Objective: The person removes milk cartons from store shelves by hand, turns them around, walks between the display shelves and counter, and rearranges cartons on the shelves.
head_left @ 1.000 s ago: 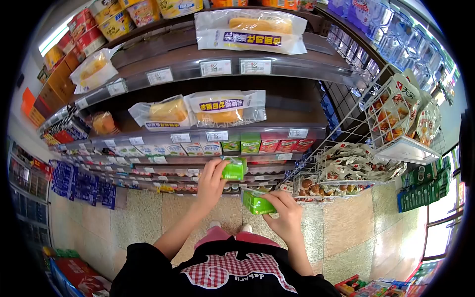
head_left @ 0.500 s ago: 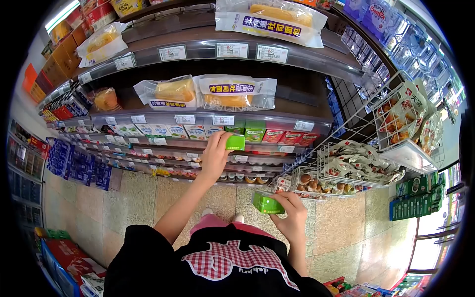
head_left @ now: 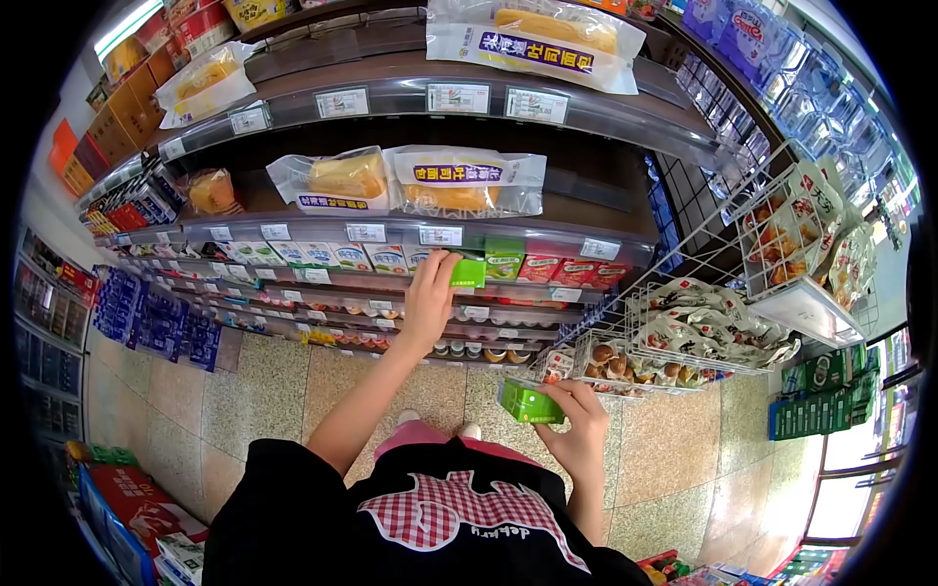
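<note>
My left hand reaches to the front of a shelf and grips a green drink carton by its left side. That carton is at the shelf edge, just left of another green carton standing in the row. Closer to my body, my right hand holds a second green drink carton by its right end, above the floor. White and blue milk cartons stand left of my left hand, and red cartons stand to the right of the green ones.
Bagged bread loaves lie on the shelf above. Wire baskets with packaged snacks jut out at the right. Blue hanging packets are at the left. Green boxes stand on the floor far right, and a red box is low left.
My left hand and its green carton have shifted very slightly to the right and up at the shelf edge. My right hand with its carton has hardly moved.
</note>
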`<state>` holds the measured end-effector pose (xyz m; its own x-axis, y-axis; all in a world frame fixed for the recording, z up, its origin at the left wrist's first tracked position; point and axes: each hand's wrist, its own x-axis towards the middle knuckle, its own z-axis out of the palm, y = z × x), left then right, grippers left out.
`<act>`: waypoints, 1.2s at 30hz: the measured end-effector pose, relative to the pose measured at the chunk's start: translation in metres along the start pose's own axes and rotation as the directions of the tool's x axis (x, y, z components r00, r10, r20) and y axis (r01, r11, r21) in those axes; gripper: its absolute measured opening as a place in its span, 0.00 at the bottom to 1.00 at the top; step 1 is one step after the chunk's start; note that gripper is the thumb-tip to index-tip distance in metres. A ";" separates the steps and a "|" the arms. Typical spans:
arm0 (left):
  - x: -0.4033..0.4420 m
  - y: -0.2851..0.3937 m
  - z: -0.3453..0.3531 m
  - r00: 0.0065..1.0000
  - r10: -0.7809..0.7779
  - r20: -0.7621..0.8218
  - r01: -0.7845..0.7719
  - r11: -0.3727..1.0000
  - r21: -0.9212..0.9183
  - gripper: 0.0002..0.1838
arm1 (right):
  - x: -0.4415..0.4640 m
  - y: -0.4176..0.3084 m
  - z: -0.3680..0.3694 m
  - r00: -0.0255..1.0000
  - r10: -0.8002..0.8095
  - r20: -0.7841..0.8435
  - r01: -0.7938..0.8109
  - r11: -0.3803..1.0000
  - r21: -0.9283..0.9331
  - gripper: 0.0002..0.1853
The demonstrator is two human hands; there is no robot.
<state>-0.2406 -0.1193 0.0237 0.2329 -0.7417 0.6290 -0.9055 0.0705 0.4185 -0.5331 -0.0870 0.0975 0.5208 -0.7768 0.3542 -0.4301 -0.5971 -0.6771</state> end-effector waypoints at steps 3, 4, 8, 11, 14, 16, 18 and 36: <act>0.001 0.000 0.003 1.000 0.012 -0.012 -0.012 1.000 0.008 0.29 | 0.000 0.000 0.000 1.000 -0.008 -0.006 0.008 1.000 -0.001 0.26; 0.001 -0.001 0.004 1.000 0.015 -0.013 -0.015 1.000 0.013 0.29 | 0.000 0.000 -0.001 1.000 -0.012 -0.009 0.012 1.000 0.000 0.25; 0.000 -0.008 0.008 1.000 0.011 0.009 -0.012 1.000 0.025 0.29 | 0.000 0.001 0.000 1.000 -0.020 -0.016 0.020 1.000 0.000 0.24; -0.004 -0.012 0.016 1.000 0.005 0.004 -0.006 0.999 0.032 0.29 | -0.001 0.001 0.000 1.000 -0.017 -0.013 0.017 1.000 0.006 0.24; -0.005 -0.013 0.018 1.000 0.018 -0.005 -0.018 0.999 0.051 0.29 | -0.001 0.001 0.001 1.000 -0.019 -0.004 0.019 1.000 0.004 0.24; -0.003 -0.014 0.019 1.000 0.011 0.009 -0.012 0.996 0.083 0.29 | -0.001 0.000 0.002 1.000 -0.021 0.007 0.021 1.000 -0.005 0.24; 0.001 -0.014 0.019 0.999 -0.014 0.039 0.009 0.992 0.129 0.30 | -0.001 0.000 0.003 1.000 -0.025 0.013 0.025 1.000 -0.008 0.24; -0.018 0.009 0.049 0.974 -0.131 0.184 0.068 0.947 0.315 0.47 | -0.007 0.002 0.009 0.998 -0.018 0.059 0.018 1.000 0.011 0.25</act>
<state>-0.2709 -0.1379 -0.0164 0.2805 -0.8544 0.4375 -0.9531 -0.1940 0.2322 -0.5308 -0.0807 0.0875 0.5710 -0.7525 0.3282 -0.4126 -0.6086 -0.6778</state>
